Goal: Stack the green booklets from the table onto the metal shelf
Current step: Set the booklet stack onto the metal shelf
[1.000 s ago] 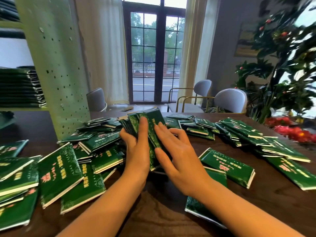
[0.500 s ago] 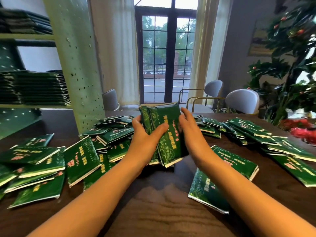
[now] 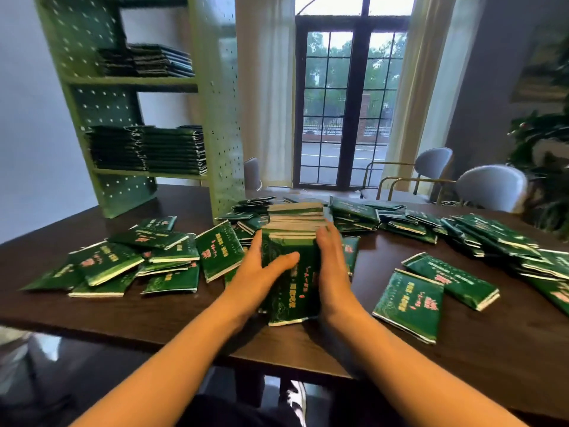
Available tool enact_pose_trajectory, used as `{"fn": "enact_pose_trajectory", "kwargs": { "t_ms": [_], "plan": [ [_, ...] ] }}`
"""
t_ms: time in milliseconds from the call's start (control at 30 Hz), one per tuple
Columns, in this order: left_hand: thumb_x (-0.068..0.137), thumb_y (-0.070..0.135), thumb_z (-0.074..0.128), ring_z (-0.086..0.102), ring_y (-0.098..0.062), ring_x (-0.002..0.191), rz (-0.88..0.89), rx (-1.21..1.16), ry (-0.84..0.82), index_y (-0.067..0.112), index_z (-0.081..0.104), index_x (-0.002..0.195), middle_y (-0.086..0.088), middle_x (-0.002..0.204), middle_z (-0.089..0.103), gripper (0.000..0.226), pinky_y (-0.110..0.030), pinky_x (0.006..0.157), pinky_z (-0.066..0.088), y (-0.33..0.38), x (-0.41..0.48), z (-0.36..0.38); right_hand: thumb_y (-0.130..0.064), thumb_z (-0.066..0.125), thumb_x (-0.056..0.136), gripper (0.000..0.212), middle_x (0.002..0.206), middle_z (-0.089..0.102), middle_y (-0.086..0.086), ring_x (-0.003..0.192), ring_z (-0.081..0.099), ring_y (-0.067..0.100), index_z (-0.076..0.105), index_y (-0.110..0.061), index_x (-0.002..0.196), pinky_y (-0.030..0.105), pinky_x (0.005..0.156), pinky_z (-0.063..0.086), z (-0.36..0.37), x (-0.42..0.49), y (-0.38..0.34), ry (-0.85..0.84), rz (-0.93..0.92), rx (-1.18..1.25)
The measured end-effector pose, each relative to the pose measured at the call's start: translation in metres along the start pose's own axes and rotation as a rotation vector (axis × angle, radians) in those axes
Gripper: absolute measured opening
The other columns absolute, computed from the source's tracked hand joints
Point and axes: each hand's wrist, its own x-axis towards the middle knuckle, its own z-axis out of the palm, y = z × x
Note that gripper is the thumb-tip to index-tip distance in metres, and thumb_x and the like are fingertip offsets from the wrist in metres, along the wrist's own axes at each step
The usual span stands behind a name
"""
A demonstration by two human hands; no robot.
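A thick bundle of green booklets (image 3: 292,266) stands on edge on the dark wooden table (image 3: 160,312), tilted away from me. My left hand (image 3: 260,277) grips its left side with the thumb laid across the front cover. My right hand (image 3: 334,266) presses flat against its right side. Loose green booklets (image 3: 129,260) lie scattered left, behind and right (image 3: 409,300) of the bundle. The green metal shelf (image 3: 212,118) stands on the table at the back left, with stacks of booklets (image 3: 147,149) on two levels.
Two grey chairs (image 3: 489,188) stand behind the table at the right, in front of a tall window with curtains. A leafy plant (image 3: 545,155) fills the far right edge. The table's near edge runs just under my forearms.
My hands have squared the fanned booklets into one tight bundle and pulled it closer to me. The view has swung left and back, so the shelf now shows in full.
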Motion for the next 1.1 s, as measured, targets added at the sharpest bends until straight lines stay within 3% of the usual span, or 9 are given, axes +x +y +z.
{"fn": "enact_pose_trajectory", "kwargs": {
  "t_ms": [100, 200, 367, 500, 633, 733, 800, 867, 1100],
  "plan": [
    [0.050, 0.050, 0.075, 0.060, -0.015, 0.116, -0.044, -0.149, 0.077, 0.027, 0.036, 0.140, 0.002, 0.127, 0.062, 0.101, -0.038, 0.104, 0.044, -0.004, -0.009, 0.006, -0.061, 0.060, 0.059, 0.066, 0.129, 0.058, 0.001, 0.117, 0.057, 0.016, 0.046, -0.042, 0.120, 0.040, 0.103, 0.043, 0.005, -0.007, 0.003, -0.012, -0.003, -0.015],
    [0.055, 0.045, 0.083, 0.054, -0.019, 0.122, -0.052, -0.215, 0.095, 0.030, 0.028, 0.142, -0.001, 0.131, 0.057, 0.104, -0.040, 0.108, 0.040, -0.005, -0.010, 0.014, -0.061, 0.061, 0.058, 0.074, 0.133, 0.056, 0.005, 0.121, 0.054, 0.019, 0.041, -0.041, 0.126, 0.045, 0.108, 0.039, 0.003, -0.010, 0.000, -0.024, -0.021, -0.030],
    [0.064, 0.039, 0.069, 0.056, -0.015, 0.112, -0.060, -0.265, 0.095, 0.036, 0.041, 0.110, 0.003, 0.119, 0.058, 0.054, -0.029, 0.094, 0.044, -0.009, -0.009, 0.020, -0.057, 0.062, 0.062, 0.086, 0.130, 0.058, 0.003, 0.120, 0.056, 0.016, 0.036, -0.026, 0.138, 0.042, 0.107, 0.040, -0.003, -0.014, -0.001, -0.091, -0.030, -0.106],
    [0.063, 0.052, 0.075, 0.060, -0.004, 0.102, -0.034, -0.206, 0.095, 0.035, 0.045, 0.107, 0.010, 0.113, 0.061, 0.056, -0.022, 0.088, 0.047, -0.013, -0.006, 0.019, -0.057, 0.061, 0.065, 0.080, 0.126, 0.060, 0.000, 0.117, 0.057, 0.012, 0.041, -0.022, 0.134, 0.036, 0.105, 0.042, -0.004, -0.014, 0.002, -0.068, -0.056, -0.194],
    [0.079, 0.056, 0.059, 0.047, -0.008, 0.120, -0.038, -0.111, 0.122, 0.041, 0.028, 0.114, 0.011, 0.125, 0.051, 0.049, -0.025, 0.102, 0.036, -0.012, -0.005, 0.020, -0.057, 0.060, 0.066, 0.077, 0.125, 0.060, -0.004, 0.115, 0.057, 0.005, 0.042, -0.023, 0.132, 0.021, 0.099, 0.044, -0.006, -0.012, 0.004, -0.070, -0.075, -0.267],
    [0.097, 0.034, 0.048, 0.044, 0.012, 0.099, -0.016, -0.040, 0.153, 0.035, 0.027, 0.125, 0.026, 0.101, 0.039, 0.035, -0.001, 0.075, 0.033, -0.007, -0.006, 0.021, -0.058, 0.059, 0.067, 0.072, 0.122, 0.062, -0.004, 0.112, 0.058, 0.006, 0.046, -0.023, 0.129, 0.022, 0.097, 0.045, -0.004, -0.008, 0.004, -0.054, -0.072, -0.287],
    [0.097, 0.029, 0.047, 0.047, 0.020, 0.079, -0.021, -0.013, 0.169, 0.031, 0.038, 0.097, 0.028, 0.093, 0.038, 0.009, 0.006, 0.059, 0.031, -0.002, -0.003, 0.022, -0.054, 0.064, 0.073, 0.067, 0.117, 0.065, -0.002, 0.109, 0.061, 0.011, 0.049, -0.018, 0.127, 0.028, 0.094, 0.047, -0.001, -0.005, 0.002, -0.035, -0.086, -0.289],
    [0.096, 0.030, 0.048, 0.046, 0.018, 0.076, 0.000, -0.014, 0.201, 0.034, 0.037, 0.089, 0.026, 0.089, 0.041, 0.014, 0.007, 0.058, 0.031, 0.003, 0.002, 0.022, -0.044, 0.068, 0.080, 0.054, 0.111, 0.066, -0.001, 0.102, 0.064, 0.010, 0.052, -0.015, 0.123, 0.025, 0.088, 0.049, 0.004, -0.001, -0.002, -0.015, -0.092, -0.274],
    [0.086, 0.049, 0.059, 0.064, -0.019, 0.100, -0.048, -0.111, 0.242, 0.017, 0.051, 0.117, -0.004, 0.111, 0.065, 0.046, -0.036, 0.090, 0.050, 0.036, 0.019, -0.001, -0.031, 0.058, 0.090, 0.028, 0.097, 0.069, 0.003, 0.087, 0.067, 0.011, 0.058, -0.012, 0.110, 0.020, 0.073, 0.051, 0.033, 0.020, -0.031, 0.004, -0.074, -0.217]
  ]
}}
